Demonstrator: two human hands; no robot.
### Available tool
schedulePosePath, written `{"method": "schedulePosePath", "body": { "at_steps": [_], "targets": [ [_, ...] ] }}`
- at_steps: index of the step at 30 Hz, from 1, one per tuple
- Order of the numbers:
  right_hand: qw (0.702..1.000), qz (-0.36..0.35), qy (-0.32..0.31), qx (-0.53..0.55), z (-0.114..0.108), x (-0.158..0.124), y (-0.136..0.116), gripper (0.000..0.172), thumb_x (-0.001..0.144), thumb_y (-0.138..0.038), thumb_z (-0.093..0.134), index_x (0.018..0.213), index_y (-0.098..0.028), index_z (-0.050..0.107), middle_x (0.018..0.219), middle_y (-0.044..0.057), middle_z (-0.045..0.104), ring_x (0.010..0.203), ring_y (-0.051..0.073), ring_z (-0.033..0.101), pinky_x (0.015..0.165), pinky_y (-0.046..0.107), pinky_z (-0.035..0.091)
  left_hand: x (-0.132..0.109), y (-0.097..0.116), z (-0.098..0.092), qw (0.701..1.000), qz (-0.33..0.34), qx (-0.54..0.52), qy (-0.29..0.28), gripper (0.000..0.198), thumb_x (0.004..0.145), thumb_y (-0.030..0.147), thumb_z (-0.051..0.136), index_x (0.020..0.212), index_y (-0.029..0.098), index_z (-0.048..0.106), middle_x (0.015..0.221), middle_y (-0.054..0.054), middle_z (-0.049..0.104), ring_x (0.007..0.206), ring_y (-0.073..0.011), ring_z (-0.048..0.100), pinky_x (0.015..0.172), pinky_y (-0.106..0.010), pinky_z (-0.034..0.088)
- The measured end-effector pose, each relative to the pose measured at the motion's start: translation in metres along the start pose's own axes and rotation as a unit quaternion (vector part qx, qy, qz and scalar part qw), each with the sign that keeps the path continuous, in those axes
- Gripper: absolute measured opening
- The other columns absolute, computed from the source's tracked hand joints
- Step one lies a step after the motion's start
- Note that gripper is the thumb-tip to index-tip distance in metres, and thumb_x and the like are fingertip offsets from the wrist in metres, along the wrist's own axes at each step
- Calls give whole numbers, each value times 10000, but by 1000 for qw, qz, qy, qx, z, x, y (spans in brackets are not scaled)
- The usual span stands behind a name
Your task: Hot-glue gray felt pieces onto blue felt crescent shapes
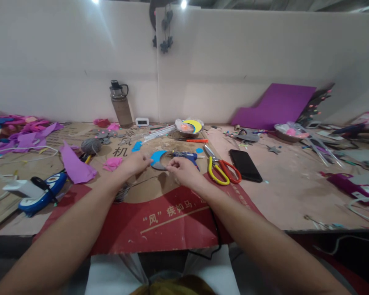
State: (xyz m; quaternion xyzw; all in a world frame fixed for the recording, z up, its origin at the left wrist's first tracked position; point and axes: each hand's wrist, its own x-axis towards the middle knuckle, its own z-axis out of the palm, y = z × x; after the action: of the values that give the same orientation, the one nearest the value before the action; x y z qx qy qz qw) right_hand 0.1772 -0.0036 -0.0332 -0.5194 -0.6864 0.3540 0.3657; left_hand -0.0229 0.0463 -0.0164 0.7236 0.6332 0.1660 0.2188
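Observation:
Both my arms reach forward over a cardboard sheet (160, 213) with red print. My left hand (137, 163) rests with its fingers pressed on the left edge of a blue crescent-shaped foam piece (158, 157) that lies on a grey piece (158, 166). My right hand (182, 169) is closed in a pinch at the right tip of the grey piece. A blue glue gun (186, 155) lies just behind my right hand. Scissors (219, 167) with yellow and red handles lie to the right.
A black phone (245, 165) lies right of the scissors. A water bottle (121, 104), a small clock (142, 121) and a bowl (189, 127) stand at the back. Purple paper scraps (75, 166), grey yarn (91, 145) and a blue device (41, 192) lie left. Purple board (275, 106) leans at right.

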Motion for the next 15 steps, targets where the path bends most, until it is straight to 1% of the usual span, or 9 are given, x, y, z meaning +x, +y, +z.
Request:
{"method": "schedulePosePath", "body": {
  "at_steps": [3,6,11,15],
  "targets": [
    [992,-35,-17,-117,10,-1,0,91,775,-187,593,689,-175,618,671,4,625,646,126,541,625,245,364,-3,2,6,1000,-7,11,-12,329,732,327,636,439,192,573,416,-24,544,392,-138,474,458,-248,305],
    [981,-49,-25,-185,15,1,-4,88,790,-196,612,726,-178,669,774,33,690,766,149,587,694,252,381,-7,7,8,999,-31,-10,-23,323,758,329,604,471,188,556,417,-22,545,372,-139,486,438,-242,329],
    [963,-28,-38,-266,18,10,-11,121,798,-179,583,778,-186,702,808,39,716,762,155,618,691,249,391,-10,11,7,994,-62,-62,-60,306,814,288,528,528,179,519,444,-14,554,352,-128,498,391,-225,349],
    [954,-25,-23,-298,24,16,-12,165,791,-141,538,776,-170,700,826,89,712,783,197,628,712,283,402,-8,10,8,989,-83,-97,-74,279,826,267,522,564,172,512,447,-4,549,327,-114,476,352,-213,333]
  ]
}}
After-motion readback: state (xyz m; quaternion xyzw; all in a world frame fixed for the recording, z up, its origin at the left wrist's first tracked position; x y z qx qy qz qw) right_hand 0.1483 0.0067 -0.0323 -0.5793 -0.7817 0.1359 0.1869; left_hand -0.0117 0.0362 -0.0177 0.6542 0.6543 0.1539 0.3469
